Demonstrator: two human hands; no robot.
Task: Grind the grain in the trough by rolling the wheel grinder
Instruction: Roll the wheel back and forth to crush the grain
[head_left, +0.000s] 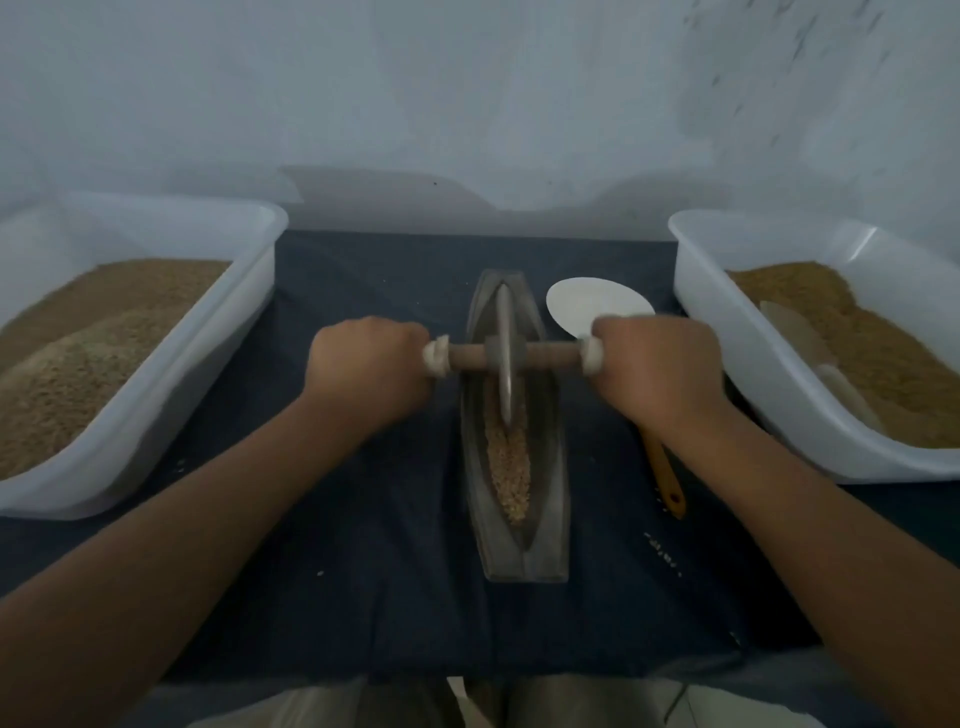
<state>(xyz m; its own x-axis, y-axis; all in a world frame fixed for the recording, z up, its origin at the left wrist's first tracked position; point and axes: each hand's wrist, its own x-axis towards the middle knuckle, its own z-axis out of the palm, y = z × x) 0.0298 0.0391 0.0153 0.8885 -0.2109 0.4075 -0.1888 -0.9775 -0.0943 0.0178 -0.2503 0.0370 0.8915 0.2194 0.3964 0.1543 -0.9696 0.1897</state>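
Both hands, left (371, 364) and right (657, 364), clamp the wheel grinder (505, 358) axle ends; it looks heavy, rigid, best steered from there.

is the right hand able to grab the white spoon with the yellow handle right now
Probably not at once: the right hand grips the axle of the grey wheel grinder. Once freed, the white spoon with the yellow handle lies just beneath it.

Matt metal wheel grinder (504, 358), wooden axle (550, 355), glossy plastic tubs (727, 332).
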